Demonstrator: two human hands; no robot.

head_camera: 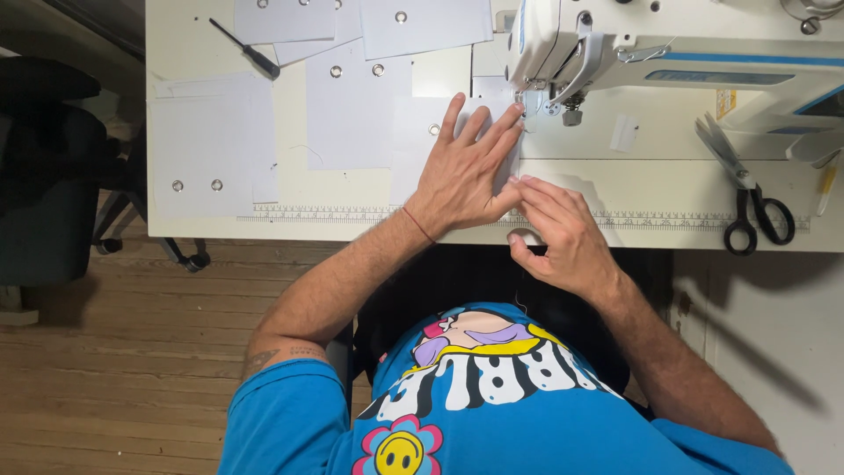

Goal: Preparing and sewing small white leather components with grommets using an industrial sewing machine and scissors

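Overhead view of a person seated at a white sewing table (211, 224). The left hand (462, 171) is lying flat, fingers spread and extended, pressing a white fabric piece (413, 145) against the table; its fingertips are reaching almost to the presser foot (530, 105) of the white sewing machine (703, 53). The right hand (563, 233) is resting just beside the left thumb, its fingers curled and pinching the near edge of the same piece between thumb and fingertips, so neither hand is closed around a tool.

The fabric is lying under the left palm, its far corner just ahead of the fingertips at the needle. For good control, the flat hand should, by this reading, be keeping even downward pressure while the pinching hand is steering the edge straight; fingertips are best kept clear of the needle line.

To the outside of the left hand, several more white pieces with metal eyelets (189, 163) are lying spread out, and a black-handled screwdriver (246, 50) is lying beyond them. Well apart from the right hand's fingers, black-handled scissors (747, 189) are lying on the table. A printed ruler strip (334, 214) is running along the table edge beneath both wrists.
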